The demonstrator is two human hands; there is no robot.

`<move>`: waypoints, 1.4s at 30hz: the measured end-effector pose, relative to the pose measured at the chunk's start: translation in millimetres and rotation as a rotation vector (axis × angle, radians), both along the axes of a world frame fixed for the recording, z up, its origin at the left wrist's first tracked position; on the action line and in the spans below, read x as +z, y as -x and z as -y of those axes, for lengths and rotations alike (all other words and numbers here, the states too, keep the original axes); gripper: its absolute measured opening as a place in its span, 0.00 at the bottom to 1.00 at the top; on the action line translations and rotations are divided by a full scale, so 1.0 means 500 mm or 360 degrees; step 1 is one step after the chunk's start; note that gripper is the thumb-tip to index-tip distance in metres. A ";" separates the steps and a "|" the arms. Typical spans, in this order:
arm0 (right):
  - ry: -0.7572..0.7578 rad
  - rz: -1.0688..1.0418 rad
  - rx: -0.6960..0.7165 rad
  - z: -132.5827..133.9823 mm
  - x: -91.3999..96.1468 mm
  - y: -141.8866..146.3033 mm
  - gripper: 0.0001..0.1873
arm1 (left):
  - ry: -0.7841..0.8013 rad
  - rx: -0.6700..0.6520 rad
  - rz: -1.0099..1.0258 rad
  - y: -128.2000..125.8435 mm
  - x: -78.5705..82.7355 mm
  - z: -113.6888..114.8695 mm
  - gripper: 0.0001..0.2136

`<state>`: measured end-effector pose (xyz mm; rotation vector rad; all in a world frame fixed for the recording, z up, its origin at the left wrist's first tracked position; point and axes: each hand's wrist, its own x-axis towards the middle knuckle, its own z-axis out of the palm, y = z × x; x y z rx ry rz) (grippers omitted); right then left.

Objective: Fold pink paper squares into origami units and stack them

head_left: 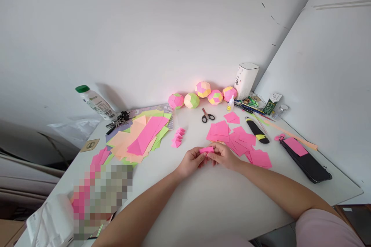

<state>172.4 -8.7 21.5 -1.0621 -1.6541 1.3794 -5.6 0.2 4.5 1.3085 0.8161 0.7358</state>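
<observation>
Pinching with fingers (202, 158) a folded pink paper strip (206, 149), left hand (191, 162) and right hand (225, 157) sit between already-folded pink paper pieces (176, 143), left, and flat, unfolded pink paper sheets (239, 144), right.

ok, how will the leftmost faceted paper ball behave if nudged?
Likely light for its size: the mostly pink paper ball appears built from folded paper. Rounded but flat-faceted, it may roll haltingly. Pushed right, it would probably bump the green-and-peach paper ball close beside it.
</observation>
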 end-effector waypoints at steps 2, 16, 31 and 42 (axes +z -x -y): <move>0.0002 0.0006 -0.0007 -0.001 -0.002 0.000 0.13 | 0.0002 -0.0002 -0.0009 -0.001 0.001 0.000 0.18; 0.0009 0.0026 -0.0015 -0.002 -0.005 -0.001 0.12 | -0.0031 0.0005 -0.0039 -0.003 0.003 0.002 0.17; -0.0016 0.0057 -0.0039 -0.002 -0.006 -0.001 0.12 | 0.0040 -0.0019 -0.0090 -0.004 0.018 0.005 0.14; 0.0026 0.0033 -0.0044 -0.002 -0.010 -0.005 0.12 | 0.0005 0.0007 -0.0226 -0.002 0.018 0.004 0.14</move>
